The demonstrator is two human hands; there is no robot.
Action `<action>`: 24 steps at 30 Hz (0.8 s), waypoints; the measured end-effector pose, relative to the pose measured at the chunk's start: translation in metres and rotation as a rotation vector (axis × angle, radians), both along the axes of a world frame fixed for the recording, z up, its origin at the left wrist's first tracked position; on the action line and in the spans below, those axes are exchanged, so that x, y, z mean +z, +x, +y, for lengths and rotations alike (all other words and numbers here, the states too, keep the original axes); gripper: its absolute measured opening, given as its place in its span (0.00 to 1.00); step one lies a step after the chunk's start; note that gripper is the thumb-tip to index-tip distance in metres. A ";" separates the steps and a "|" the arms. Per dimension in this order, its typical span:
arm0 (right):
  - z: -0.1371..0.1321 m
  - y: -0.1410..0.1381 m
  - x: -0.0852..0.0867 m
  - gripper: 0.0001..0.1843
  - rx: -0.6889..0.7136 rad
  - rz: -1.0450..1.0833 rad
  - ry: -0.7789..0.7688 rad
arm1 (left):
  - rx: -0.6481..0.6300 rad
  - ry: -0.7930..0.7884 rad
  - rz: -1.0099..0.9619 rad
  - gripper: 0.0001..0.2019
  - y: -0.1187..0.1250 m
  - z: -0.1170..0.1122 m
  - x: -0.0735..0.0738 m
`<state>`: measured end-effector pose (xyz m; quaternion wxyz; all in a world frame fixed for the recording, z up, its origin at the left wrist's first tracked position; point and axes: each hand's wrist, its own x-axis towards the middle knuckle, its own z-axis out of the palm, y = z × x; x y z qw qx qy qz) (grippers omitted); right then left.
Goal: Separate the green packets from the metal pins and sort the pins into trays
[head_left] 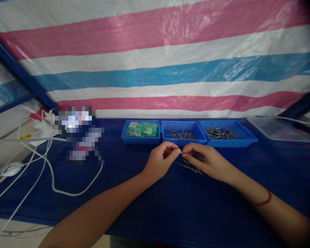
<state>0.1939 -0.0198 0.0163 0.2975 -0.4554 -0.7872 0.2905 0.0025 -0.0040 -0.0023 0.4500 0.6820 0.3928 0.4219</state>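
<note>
My left hand (161, 160) and my right hand (208, 160) meet fingertip to fingertip over the dark blue table, in front of the bins. Both are closed in a pinch. A tiny shiny bit shows between the fingertips, too small to name. Beneath my right hand lies a loose pile of thin metal rods (192, 167), partly hidden by the fingers. Just behind the hands, the middle blue bin (202, 138) holds many slim metal pieces (182, 134). More short metal pieces (219, 133) fill part of the right blue bin (245, 138).
Small green packets (144, 129) lie in the left blue bin (141, 140). A clear plastic lid (276, 129) rests at the back right. White cables (67, 193) and a power strip (42, 132) crowd the left side, near a pixelated area. A striped sheet (155, 79) hangs behind.
</note>
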 end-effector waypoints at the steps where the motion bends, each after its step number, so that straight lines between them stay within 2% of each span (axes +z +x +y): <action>1: -0.001 -0.001 0.000 0.11 0.006 0.006 -0.005 | 0.004 -0.022 -0.019 0.08 0.000 0.000 0.000; 9: -0.002 -0.006 0.003 0.14 0.047 0.063 -0.030 | -0.046 -0.061 -0.088 0.08 0.000 -0.001 0.003; 18: 0.002 0.000 -0.003 0.12 -0.097 0.122 0.012 | -0.012 0.042 0.016 0.09 -0.002 0.001 0.002; 24: 0.004 0.006 0.006 0.11 -0.123 0.115 0.090 | -0.011 0.134 0.148 0.09 0.000 -0.001 0.000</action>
